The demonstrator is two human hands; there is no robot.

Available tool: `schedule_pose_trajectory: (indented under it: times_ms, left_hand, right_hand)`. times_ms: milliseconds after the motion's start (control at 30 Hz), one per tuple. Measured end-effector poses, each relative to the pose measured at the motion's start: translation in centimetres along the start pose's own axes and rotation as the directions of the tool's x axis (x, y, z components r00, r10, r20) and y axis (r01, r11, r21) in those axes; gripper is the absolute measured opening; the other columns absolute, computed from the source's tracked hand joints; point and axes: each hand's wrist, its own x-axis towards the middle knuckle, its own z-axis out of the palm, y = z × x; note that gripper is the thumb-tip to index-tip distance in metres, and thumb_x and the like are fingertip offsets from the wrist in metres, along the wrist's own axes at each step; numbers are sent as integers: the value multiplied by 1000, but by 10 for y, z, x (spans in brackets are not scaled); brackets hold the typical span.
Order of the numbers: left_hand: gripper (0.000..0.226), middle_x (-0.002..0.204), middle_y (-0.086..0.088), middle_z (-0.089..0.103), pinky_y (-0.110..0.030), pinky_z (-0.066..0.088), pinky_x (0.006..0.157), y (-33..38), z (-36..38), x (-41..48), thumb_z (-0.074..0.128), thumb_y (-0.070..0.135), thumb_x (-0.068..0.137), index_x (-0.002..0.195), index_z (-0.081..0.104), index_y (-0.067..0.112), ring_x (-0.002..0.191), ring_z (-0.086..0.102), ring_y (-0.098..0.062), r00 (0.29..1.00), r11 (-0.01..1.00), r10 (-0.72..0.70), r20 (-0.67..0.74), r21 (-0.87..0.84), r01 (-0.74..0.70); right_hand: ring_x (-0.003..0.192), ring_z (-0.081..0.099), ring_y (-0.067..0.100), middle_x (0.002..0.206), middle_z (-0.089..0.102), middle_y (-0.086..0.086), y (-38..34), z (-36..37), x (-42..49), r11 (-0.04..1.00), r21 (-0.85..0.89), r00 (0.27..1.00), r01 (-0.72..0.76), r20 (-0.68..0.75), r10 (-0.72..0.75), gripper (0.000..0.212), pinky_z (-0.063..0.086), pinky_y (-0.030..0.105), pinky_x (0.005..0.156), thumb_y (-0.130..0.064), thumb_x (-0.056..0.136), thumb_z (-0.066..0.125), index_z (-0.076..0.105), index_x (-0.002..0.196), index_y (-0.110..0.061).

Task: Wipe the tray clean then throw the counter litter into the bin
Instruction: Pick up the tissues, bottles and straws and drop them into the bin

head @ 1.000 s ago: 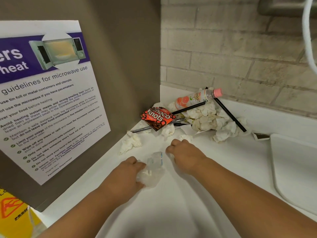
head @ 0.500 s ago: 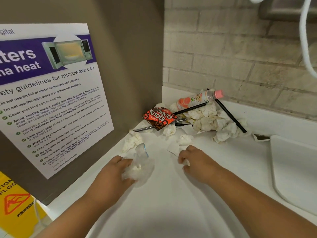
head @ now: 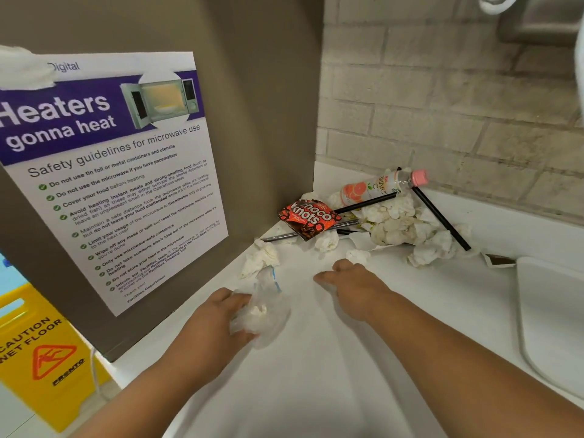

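Observation:
The litter lies in the back corner of the white counter (head: 331, 374): a heap of crumpled tissues (head: 395, 222), a red Choco Knots wrapper (head: 308, 218), a pink-capped drink bottle (head: 376, 188) and black straws (head: 439, 219). My left hand (head: 215, 324) grips a clear plastic wrapper with tissue bunched inside it (head: 262, 311). My right hand (head: 354, 282) has its fingers curled down onto the counter, just short of a small tissue ball (head: 357, 256). It hides the white paper scrap it was touching earlier. A loose tissue (head: 259, 259) lies near the left wall. The white tray (head: 553, 311) sits at the right.
A grey panel with a microwave safety poster (head: 120, 184) walls off the left. A brick wall (head: 442, 105) stands behind the litter. A small torn packet (head: 499, 260) lies by the tray's far corner. A yellow wet-floor sign (head: 41, 358) stands below left. No bin is in view.
My left hand drew back toward me, holding the plastic and tissue. My right hand covered a white paper scrap, which is now out of sight, then slid forward toward the small tissue ball.

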Motion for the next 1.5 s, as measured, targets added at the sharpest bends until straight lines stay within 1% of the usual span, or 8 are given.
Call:
schedule_pose_trajectory:
  times_ms: [167, 333, 567, 833, 1100, 1333, 1433, 1500]
  left_hand:
    - [46, 102, 17, 49, -11, 35, 75, 1, -2, -10, 75, 31, 77, 119, 58, 31, 90, 52, -4, 1000, 1000, -5, 1, -17, 5]
    - [43, 102, 18, 49, -16, 40, 79, 0, -4, -22, 74, 33, 77, 117, 57, 34, 91, 53, -4, 1000, 1000, -16, -2, -23, 16]
    - [45, 105, 19, 49, -7, 34, 76, -13, -13, -42, 72, 36, 78, 119, 55, 37, 94, 51, -1, 1000, 998, -19, 19, -53, 20]
    - [39, 103, 25, 49, 0, 32, 80, -46, -54, -83, 72, 36, 78, 110, 51, 44, 94, 46, 12, 999, 997, 42, -7, -68, -43]
    - [35, 99, 21, 54, -5, 36, 74, -125, -104, -148, 74, 42, 74, 105, 59, 38, 92, 50, 7, 996, 993, -64, -55, -101, 58]
    - [41, 98, 19, 54, -32, 48, 81, -207, -112, -197, 72, 45, 74, 112, 60, 35, 92, 54, -6, 963, 963, -268, -18, -20, 267]
    - [39, 101, 14, 55, -23, 42, 76, -236, -95, -213, 71, 40, 76, 113, 60, 31, 92, 52, -7, 935, 935, -350, 50, -40, 352]
    - [32, 99, 12, 55, -18, 37, 69, -251, -81, -221, 69, 37, 78, 107, 60, 31, 87, 52, -5, 904, 906, -413, 111, -48, 420]
  right_hand:
    - [107, 50, 27, 119, 48, 9, -3, 6, -4, 1000, -10, 991, 6, -133, -8, 56, 50, 36, 85, 4, 82, 43, 44, 130, -25]
    - [90, 57, 23, 102, 61, 7, 15, 10, -7, 948, 317, 940, -11, -319, 118, 45, 41, 27, 73, 5, 82, 46, 62, 113, -25]
    - [55, 53, -2, 81, 59, -17, -16, 4, -30, 741, 661, 922, 116, -349, 167, 34, 35, 8, 51, 2, 87, 49, 70, 90, -25]
    - [82, 59, 5, 93, 66, -13, -107, 14, -61, 658, 717, 941, 230, -337, 38, 38, 42, 14, 69, 0, 84, 51, 71, 82, -33]
    - [91, 60, 2, 97, 67, -12, -230, 38, -83, 612, 734, 947, 294, -312, -81, 32, 46, 16, 81, -3, 84, 52, 70, 88, -30]
    - [89, 54, 3, 98, 61, -13, -310, 92, -88, 770, 550, 939, 325, -287, -191, 29, 43, 13, 78, -6, 87, 53, 68, 97, -28]
    - [87, 54, 4, 97, 59, -15, -327, 131, -84, 807, 528, 962, 267, -193, -192, 24, 45, 20, 76, -11, 88, 54, 66, 97, -30]
    - [83, 52, 3, 96, 56, -15, -332, 159, -78, 811, 549, 978, 203, -81, -190, 21, 42, 13, 69, -13, 89, 53, 66, 96, -29]
